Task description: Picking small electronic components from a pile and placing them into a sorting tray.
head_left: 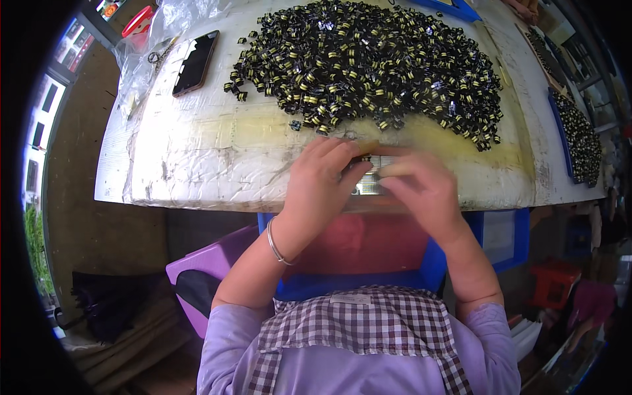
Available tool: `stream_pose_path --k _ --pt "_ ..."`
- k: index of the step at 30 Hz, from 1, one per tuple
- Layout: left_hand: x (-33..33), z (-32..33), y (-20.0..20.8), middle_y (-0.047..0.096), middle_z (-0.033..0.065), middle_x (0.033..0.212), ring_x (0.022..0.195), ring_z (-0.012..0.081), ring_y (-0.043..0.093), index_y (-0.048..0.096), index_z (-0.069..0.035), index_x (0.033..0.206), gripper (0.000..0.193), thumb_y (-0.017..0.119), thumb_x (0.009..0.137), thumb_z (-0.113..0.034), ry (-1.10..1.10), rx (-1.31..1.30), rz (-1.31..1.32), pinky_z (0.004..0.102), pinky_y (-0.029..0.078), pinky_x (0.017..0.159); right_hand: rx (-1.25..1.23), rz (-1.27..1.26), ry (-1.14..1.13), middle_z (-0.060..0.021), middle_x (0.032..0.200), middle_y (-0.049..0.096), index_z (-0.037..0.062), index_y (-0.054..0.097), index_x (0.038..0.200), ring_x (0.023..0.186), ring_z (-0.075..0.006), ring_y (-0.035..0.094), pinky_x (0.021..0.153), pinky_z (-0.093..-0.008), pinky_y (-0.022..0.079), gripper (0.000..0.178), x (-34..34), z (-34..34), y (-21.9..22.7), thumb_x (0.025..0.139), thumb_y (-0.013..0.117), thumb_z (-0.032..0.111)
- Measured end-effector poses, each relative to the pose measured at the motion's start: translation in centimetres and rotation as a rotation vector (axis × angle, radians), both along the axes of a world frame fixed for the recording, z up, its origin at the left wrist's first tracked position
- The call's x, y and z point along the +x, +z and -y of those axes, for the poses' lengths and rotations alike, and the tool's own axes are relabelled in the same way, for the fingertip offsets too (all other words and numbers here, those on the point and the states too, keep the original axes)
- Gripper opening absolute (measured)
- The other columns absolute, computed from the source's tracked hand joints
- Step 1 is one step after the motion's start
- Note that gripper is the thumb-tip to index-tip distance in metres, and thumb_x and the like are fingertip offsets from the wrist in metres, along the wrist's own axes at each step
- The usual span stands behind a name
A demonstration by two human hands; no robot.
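Note:
At the near edge of the table my left hand [322, 174] is closed, its thumb and fingers bent around the top of a small silvery metal plate [370, 184] with a ridged surface. What its fingertips hold is too small to name. Opposite it, my right hand [424, 187] is blurred by motion, with thumb and forefinger drawn together over the plate's right side. Anything in that pinch is hidden. Beyond both hands spreads a large heap of small black parts with yellow bands [368, 66]. One loose part [295, 125] lies apart at the heap's near left.
A phone [196, 64] lies left of the heap, near clear plastic bags [135, 72] and a red-rimmed container [137, 23]. A blue tray full of small parts [576, 138] stands at the right. Below the table edge is a red surface [368, 243] with blue bins [505, 240].

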State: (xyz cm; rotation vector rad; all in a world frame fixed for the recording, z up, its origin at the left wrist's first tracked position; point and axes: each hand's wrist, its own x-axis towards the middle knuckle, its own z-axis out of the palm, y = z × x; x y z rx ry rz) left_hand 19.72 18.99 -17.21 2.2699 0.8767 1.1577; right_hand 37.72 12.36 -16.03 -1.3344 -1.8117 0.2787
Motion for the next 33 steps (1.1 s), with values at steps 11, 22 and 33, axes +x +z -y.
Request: stream_pose_path --k 11,22,33 --pt "1.6 1.0 -1.2 0.067 0.0056 0.084 0.075 0.0248 0.061 0.072 -0.011 0.092 0.021 0.078 0.072 -0.010 -0.045 0.151 -0.028 0.0354 0.049 0.070 -0.053 0.088 -0.380 -0.0055 0.096 0.067 0.0093 0.067 0.106 0.079 -0.0207 0.062 0.073 -0.0310 0.051 0.026 1.0 -3.2 -0.5 0.081 0.070 0.005" --pt "-0.7 1.3 0.0 0.062 0.0075 0.082 0.079 0.0270 0.059 0.067 -0.008 0.087 0.009 0.072 0.080 -0.011 0.024 -0.041 0.046 0.0362 0.049 0.071 -0.147 -0.120 -0.029 -0.0066 0.090 0.068 0.0059 0.072 0.098 0.086 -0.0217 0.062 0.081 -0.0314 0.048 0.027 1.2 0.3 -0.6 0.074 0.072 -0.005" --pt "-1.6 -0.9 -0.2 0.065 0.0089 0.085 0.080 0.0289 0.061 0.065 -0.006 0.090 0.014 0.072 0.079 -0.011 0.314 -0.020 -0.054 0.0390 0.049 0.073 -0.213 -0.083 0.012 -0.0064 0.089 0.069 0.0068 0.073 0.090 0.086 -0.0212 0.062 0.082 -0.0317 0.046 0.018 1.0 -0.4 0.2 0.072 0.075 0.001"
